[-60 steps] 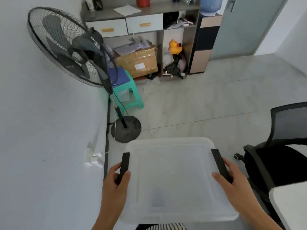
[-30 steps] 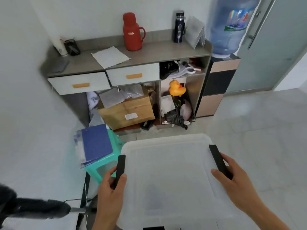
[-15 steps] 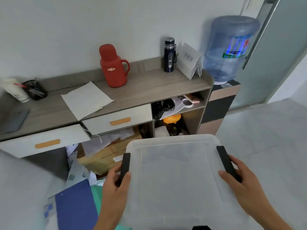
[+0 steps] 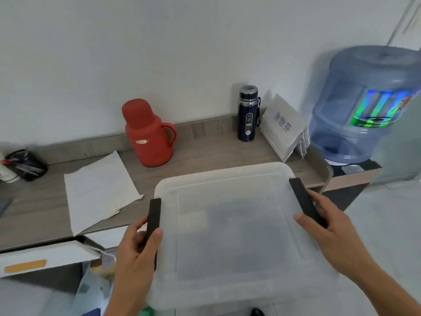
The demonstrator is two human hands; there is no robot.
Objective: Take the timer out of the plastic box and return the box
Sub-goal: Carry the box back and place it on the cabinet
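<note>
I carry a translucent plastic box [image 4: 232, 226] with its lid on, held in the air in front of me, its far edge over the grey wooden counter [image 4: 205, 151]. My left hand [image 4: 136, 254] grips the black latch on the box's left side. My right hand [image 4: 330, 233] grips the black latch on the right side. A dark blurred shape shows through the lid; I cannot tell what it is. No timer is clearly visible.
On the counter stand a red thermos jug [image 4: 148, 133], a dark blue bottle [image 4: 248, 112], a stack of name cards [image 4: 284, 128], a white paper sheet [image 4: 98, 190] and a black pen holder [image 4: 25, 165]. A blue water jug [image 4: 364, 103] stands at right. White drawers [image 4: 45, 258] sit below.
I have walked with the box from beside the fan up to the counter. The counter now fills the view, and the box has risen to its edge. Both hands keep the same grip.
</note>
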